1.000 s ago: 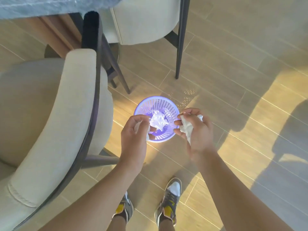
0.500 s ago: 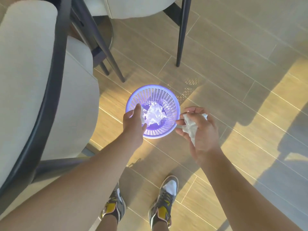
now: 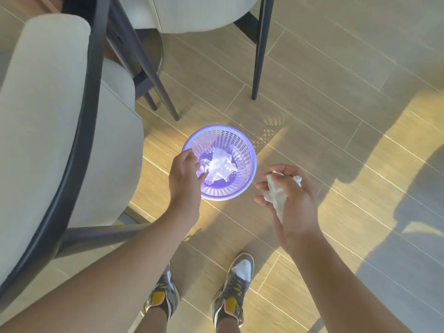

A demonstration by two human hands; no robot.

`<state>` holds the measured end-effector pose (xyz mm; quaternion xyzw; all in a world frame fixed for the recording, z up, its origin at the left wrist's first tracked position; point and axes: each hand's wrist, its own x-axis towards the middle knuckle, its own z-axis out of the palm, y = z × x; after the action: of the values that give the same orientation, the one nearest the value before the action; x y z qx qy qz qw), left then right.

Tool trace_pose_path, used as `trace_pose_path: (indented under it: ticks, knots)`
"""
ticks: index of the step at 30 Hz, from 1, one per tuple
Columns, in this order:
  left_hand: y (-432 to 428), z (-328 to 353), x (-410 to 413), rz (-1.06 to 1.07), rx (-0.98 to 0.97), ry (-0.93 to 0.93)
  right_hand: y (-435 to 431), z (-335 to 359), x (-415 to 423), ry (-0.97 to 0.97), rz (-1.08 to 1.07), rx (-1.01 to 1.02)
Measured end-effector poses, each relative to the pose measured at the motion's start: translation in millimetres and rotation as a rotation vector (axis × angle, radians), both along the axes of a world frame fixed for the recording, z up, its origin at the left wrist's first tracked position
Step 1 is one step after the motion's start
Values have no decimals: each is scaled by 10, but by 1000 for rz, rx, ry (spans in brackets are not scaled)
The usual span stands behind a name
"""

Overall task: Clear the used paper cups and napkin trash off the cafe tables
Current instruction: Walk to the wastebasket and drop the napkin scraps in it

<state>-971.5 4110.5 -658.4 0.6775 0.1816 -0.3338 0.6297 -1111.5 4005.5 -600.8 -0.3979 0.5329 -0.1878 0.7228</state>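
Head view, left: the left hand (image 3: 185, 174) hung over the near rim of the purple basket (image 3: 249, 150), fingers curled down into it; a white scrap sat right at the fingertips, and I could not tell whether it was pinched or already let go
Head view, right: the right hand (image 3: 294, 205) cupped a crumpled napkin (image 3: 276, 195), fingers curled loosely round it, just beside the basket and clear of its rim
Just changed: a second ago both hands were bunched at the basket; the left had dipped in, and the right had drifted out to the side
Meaning: one drop looked done or nearly so, with the right hand's napkin likely next
In the basket: a white paper wad (image 3: 219, 167) lay on the bottom
Floor: wood-look floor (image 3: 336, 116), sun patches and long shadows, the basket standing ahead of the shoes (image 3: 234, 284)
Room: a padded chair (image 3: 60, 116) at the left, and dark chair legs (image 3: 258, 56) beyond
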Motion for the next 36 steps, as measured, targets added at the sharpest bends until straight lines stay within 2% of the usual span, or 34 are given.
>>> trace_pose_path:
  ticks: [5, 10, 14, 20, 25, 28, 36]
  knots:
    - [208, 442, -173, -89, -79, -200, 111, 294, -235, -25, -5, -26]
    - [236, 533, -135, -133, -93, -244, 147, 262, -126, -35, 17, -29]
    - [260, 469, -91, -133, -62, -254, 98, -189, 242, 33, 82, -18]
    - [378, 358, -5, -139, -34, -268, 29, -1194, 721, 309, 274, -92]
    - [433, 335, 29, -144, -7, -280, -30, -1457, 810, 434, 289, -94]
    - [414, 345, 13, -171, -22, -286, -36, -1297, 773, 419, 244, -158]
    - [234, 703, -172, -243, -80, -331, 60, 82, 276, 34, 179, -359]
